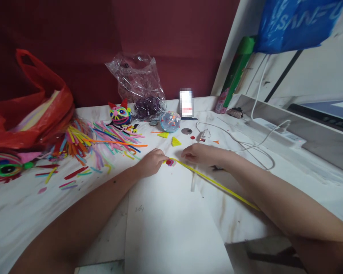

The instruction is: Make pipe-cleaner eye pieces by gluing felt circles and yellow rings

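My left hand [152,163] is closed, its fingertips pinching the end of a long yellow pipe cleaner [217,183] at a small red-and-pink round piece [170,163]. From there the pipe cleaner slants down to the right, passing below my right hand [198,154] and reaching my right forearm. The fingers of that hand are curled in, a little to the right of the round piece; whatever they may hold is hidden. Under both hands lies a white sheet [168,224] on the marbled table.
Loose colourful pipe cleaners [103,142] spread at left beside a red plastic bag [45,110]. A decorated cat-faced ball [120,114], clear bag [143,91], round clear container [170,121] and phone [186,102] stand behind. At right, a white cable [246,146] loops to a power strip [277,131].
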A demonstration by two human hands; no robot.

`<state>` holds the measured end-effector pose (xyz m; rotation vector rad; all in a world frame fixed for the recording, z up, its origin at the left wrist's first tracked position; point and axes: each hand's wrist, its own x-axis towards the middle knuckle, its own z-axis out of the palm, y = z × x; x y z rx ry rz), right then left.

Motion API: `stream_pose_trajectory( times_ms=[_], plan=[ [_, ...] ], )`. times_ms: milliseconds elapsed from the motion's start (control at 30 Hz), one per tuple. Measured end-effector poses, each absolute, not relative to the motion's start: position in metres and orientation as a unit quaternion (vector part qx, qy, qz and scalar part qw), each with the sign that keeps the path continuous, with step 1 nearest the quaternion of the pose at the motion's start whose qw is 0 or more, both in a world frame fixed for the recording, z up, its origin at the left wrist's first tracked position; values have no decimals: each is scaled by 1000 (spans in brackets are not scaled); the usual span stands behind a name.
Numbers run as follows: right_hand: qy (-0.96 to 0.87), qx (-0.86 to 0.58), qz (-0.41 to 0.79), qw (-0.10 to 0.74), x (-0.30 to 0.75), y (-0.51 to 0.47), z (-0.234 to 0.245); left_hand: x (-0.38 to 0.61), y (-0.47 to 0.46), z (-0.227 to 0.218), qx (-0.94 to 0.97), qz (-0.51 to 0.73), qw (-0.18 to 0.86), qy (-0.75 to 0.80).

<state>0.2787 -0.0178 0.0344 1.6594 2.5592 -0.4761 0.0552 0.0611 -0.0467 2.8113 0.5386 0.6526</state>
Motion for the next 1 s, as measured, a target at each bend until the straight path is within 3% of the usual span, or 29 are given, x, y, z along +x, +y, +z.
stream_pose_trajectory(
  times_ms=[233,400,667,900,1000],
  plan=[
    [793,608,-43,-7,310,-30,46,55,60,-43,951,221,106,186],
    [663,746,62,-27,347,-29,41,54,61,-43,951,225,114,181],
    [667,744,34,17,362,-30,12,55,62,-43,951,231,107,173],
    [623,781,38,1,360,-24,-6,56,58,-44,954,218,96,182],
    [593,803,36,-45,365,-27,0,56,57,-45,953,222,98,184]
  ],
)
